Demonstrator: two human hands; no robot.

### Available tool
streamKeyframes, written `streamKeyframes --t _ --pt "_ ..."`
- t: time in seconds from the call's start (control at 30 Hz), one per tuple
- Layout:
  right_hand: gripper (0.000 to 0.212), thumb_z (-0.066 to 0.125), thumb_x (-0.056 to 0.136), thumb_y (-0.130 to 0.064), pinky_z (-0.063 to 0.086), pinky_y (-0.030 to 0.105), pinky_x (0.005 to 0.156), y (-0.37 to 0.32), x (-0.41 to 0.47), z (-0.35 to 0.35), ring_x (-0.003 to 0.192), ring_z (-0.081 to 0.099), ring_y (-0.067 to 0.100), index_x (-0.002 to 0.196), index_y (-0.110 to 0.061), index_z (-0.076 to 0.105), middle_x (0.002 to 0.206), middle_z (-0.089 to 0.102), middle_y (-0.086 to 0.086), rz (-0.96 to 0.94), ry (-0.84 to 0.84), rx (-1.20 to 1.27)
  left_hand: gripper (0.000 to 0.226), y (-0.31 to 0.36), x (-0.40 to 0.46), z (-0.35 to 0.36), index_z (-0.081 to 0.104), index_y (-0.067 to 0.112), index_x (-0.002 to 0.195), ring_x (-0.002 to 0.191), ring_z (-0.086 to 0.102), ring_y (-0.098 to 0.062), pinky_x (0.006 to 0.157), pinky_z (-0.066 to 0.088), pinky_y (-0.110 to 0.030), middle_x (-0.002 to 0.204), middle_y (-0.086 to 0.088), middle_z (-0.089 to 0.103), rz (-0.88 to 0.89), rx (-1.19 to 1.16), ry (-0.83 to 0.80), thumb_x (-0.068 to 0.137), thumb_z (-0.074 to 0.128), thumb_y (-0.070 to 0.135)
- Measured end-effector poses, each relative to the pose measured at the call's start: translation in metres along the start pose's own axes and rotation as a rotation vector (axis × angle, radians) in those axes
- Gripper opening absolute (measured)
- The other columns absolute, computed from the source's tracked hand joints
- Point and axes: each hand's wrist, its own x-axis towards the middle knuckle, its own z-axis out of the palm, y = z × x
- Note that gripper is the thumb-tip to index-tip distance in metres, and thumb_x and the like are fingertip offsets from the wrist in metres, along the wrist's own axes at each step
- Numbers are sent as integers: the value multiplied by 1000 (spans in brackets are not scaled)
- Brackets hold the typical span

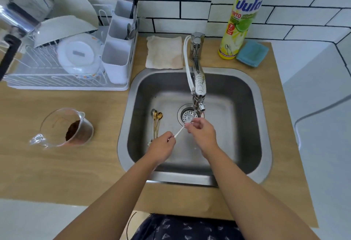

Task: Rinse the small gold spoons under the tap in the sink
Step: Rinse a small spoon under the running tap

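Spoons (156, 123) lie in the sink (245, 91) left of the drain (185, 115); dish rack (62, 63) and measuring jug (66, 127) sit on the tabletop (76, 163) further left.

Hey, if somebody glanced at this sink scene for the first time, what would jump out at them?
Probably the two hands over the steel sink: the left hand pinches the handle of a white spoon while the right hand rubs its bowl under the running tap. Next, the small gold spoons lying on the sink floor left of the drain. The tall yellow dish soap bottle at the back right also stands out.
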Motion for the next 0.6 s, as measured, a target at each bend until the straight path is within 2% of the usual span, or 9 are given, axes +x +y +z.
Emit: streamKeyframes --t 0.1,0.2,0.23,0.33,0.43,0.53,0.6 --pt "20 80 89 -21 54 32 77 -7 7 -1 77 70 16 104 -17 69 85 74 1 8 -45 -8 23 1 -3 1 56 18 101 72 54 -20 66 42 -35 81 -3 60 21 69 28 104 36 30" --pt "9 72 95 -23 57 32 75 -9 11 -3 63 66 5 94 -14 72 77 73 -2 -11 -42 -65 24 3 -7 4 57 17 102 72 56 -20 64 42 -34 79 -2 61 43 107 48 104 36 30" --pt "13 68 98 -23 58 35 77 -10 12 -4 61 67 3 90 -14 72 76 74 -3 -18 -20 -68 24 3 -7 6 56 18 100 70 55 -19 61 41 -34 78 -1 60 53 117 51 104 36 30" --pt "18 61 101 -22 59 37 82 -14 13 -5 64 69 5 88 -17 71 77 75 -4 -55 -20 -83 22 7 -6 7 54 20 95 66 52 -16 54 34 -32 73 2 58 70 158 62 104 37 30" --pt "5 69 96 -24 58 32 77 -14 10 -5 67 70 9 92 -23 70 77 74 -2 -90 -71 -142 24 9 -3 7 55 17 99 68 52 -19 57 36 -33 77 -2 59 69 175 47 105 36 31" --pt "21 59 103 -19 57 28 68 -15 13 -6 62 71 7 86 -20 70 80 77 1 -73 -46 -39 25 9 -3 7 54 17 101 66 53 -18 57 39 -33 77 -2 60 80 181 41 106 35 32" --pt "22 56 105 -17 58 26 67 -16 12 -6 64 71 6 87 -20 68 82 77 0 -58 -69 -13 25 9 -2 6 54 18 100 65 53 -17 55 38 -32 76 -1 60 94 199 56 107 35 31"
